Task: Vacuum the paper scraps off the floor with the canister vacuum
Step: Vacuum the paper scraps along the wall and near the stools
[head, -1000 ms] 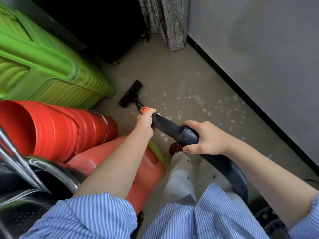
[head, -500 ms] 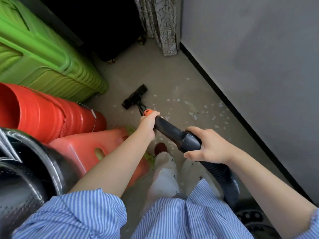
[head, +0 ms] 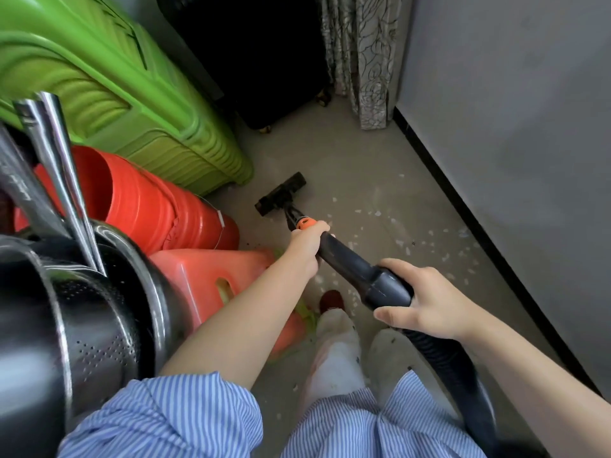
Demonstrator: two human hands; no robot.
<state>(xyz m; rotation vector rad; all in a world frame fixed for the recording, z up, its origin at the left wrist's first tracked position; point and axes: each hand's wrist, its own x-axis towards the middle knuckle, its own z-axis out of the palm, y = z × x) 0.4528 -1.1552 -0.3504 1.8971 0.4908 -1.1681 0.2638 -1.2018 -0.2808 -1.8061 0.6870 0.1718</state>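
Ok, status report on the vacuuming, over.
Left hand grips the wand, right hand grips the hose handle. Floor nozzle down; paper scraps lie to its right. Red bucket and green suitcase crowd the left.

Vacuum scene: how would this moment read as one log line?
left hand: grips wand | right hand: grips hose handle | floor nozzle: on floor, beside green suitcase | paper scraps: remain rightward
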